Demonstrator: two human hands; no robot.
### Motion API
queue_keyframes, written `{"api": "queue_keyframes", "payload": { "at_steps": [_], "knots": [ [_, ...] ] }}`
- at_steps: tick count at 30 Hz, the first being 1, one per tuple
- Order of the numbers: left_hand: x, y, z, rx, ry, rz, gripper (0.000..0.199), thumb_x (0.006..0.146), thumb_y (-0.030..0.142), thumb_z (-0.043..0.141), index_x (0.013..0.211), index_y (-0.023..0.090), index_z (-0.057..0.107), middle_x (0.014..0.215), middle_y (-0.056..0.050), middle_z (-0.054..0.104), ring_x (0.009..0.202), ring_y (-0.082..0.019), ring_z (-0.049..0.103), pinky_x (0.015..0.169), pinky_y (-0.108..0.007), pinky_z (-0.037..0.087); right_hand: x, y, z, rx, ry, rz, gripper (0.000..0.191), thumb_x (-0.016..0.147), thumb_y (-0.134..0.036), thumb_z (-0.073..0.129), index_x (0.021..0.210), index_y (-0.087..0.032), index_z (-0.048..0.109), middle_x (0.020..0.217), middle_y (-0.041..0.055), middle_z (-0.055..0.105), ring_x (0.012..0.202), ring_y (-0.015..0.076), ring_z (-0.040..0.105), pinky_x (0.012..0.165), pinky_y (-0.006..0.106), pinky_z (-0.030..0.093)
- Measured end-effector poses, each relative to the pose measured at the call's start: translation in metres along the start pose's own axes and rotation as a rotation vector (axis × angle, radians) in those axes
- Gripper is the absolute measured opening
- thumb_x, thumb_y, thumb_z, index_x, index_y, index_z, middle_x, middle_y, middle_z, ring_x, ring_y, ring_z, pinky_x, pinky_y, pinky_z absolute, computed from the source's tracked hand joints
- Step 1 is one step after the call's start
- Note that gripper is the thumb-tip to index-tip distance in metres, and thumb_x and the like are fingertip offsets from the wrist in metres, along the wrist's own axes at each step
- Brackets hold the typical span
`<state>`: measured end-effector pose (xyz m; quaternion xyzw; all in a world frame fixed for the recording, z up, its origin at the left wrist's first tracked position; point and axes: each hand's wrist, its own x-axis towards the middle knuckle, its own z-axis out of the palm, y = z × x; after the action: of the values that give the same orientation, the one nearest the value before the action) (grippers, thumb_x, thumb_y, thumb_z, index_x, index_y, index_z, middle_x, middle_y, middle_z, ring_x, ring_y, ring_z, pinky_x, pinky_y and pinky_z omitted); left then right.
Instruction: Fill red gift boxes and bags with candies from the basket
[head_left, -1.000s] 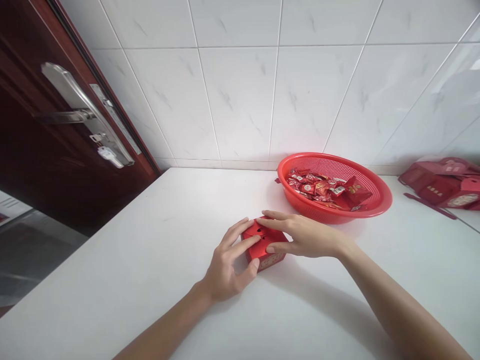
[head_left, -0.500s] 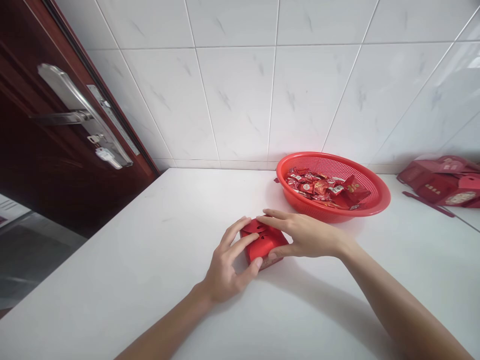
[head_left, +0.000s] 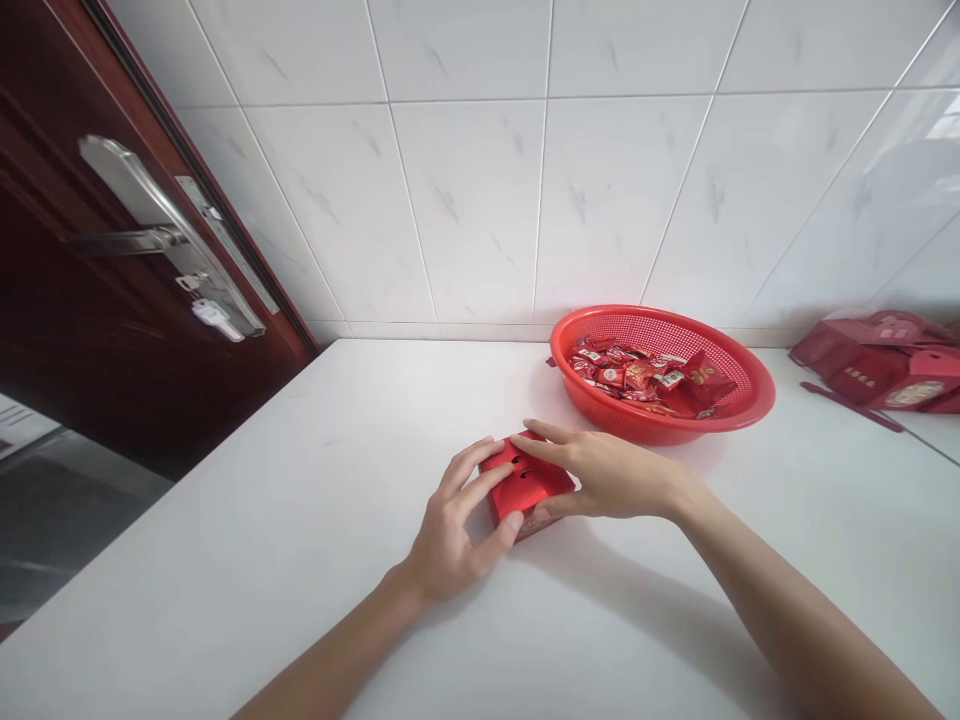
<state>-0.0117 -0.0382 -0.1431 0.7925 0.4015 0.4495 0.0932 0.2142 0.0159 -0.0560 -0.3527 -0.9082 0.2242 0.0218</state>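
A small red box (head_left: 531,488) rests on the white table between my two hands, with its top flaps folded over and small dark slots near the middle. My left hand (head_left: 461,525) grips its left side, fingertips on the top and thumb at the near edge. My right hand (head_left: 600,472) holds it from the right, fingers over the far top edge and thumb on the near side. Behind my right hand stands a red plastic basket (head_left: 667,432) holding red wrapped packets (head_left: 637,375).
Dark red folded boxes (head_left: 885,360) lie at the right against the tiled wall (head_left: 465,210), with a thin dark red strip (head_left: 851,407) in front. A brown door (head_left: 45,300) with a metal handle and keys (head_left: 216,318) is at the left.
The top flaps of the red box now lie flatter, with the gap between them smaller. Both hands remain around it, and the view has shifted slightly.
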Motion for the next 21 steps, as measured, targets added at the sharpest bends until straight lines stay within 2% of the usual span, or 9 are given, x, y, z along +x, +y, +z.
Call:
{"api": "queue_keyframes", "payload": {
  "at_steps": [7,16,21],
  "knots": [
    [-0.001,0.001,-0.001,-0.031,-0.033,-0.05,0.036,0.095,0.03,0.059,0.13,0.023,0.065,0.144,-0.013,0.056,0.136,-0.032,0.053,0.107,-0.051,0.054,0.001,0.0,0.001,0.022,0.021,-0.001,0.076,0.089,-0.072,0.055,0.151,-0.03,0.047,0.153,0.0163,0.047,0.107,0.0334,0.069,0.085,0.042,0.055],
    [-0.001,0.005,-0.001,-0.011,-0.05,-0.198,0.033,0.099,0.037,0.055,0.128,0.025,0.066,0.147,-0.011,0.052,0.136,-0.031,0.052,0.107,-0.05,0.053,0.0,-0.007,-0.004,-0.152,0.038,0.042,0.064,0.095,-0.054,0.056,0.151,-0.025,0.044,0.159,0.0189,0.039,0.095,0.0306,0.073,0.077,0.041,0.056],
    [-0.003,0.004,0.003,0.068,-0.02,-0.225,0.035,0.1,0.039,0.055,0.132,0.027,0.064,0.148,-0.011,0.049,0.14,-0.031,0.046,0.109,-0.053,0.05,0.0,-0.016,-0.003,-0.219,0.117,0.045,0.054,0.097,-0.049,0.055,0.142,-0.02,0.05,0.142,0.0175,0.054,0.084,0.0258,0.071,0.068,0.037,0.054]
  ]
}}
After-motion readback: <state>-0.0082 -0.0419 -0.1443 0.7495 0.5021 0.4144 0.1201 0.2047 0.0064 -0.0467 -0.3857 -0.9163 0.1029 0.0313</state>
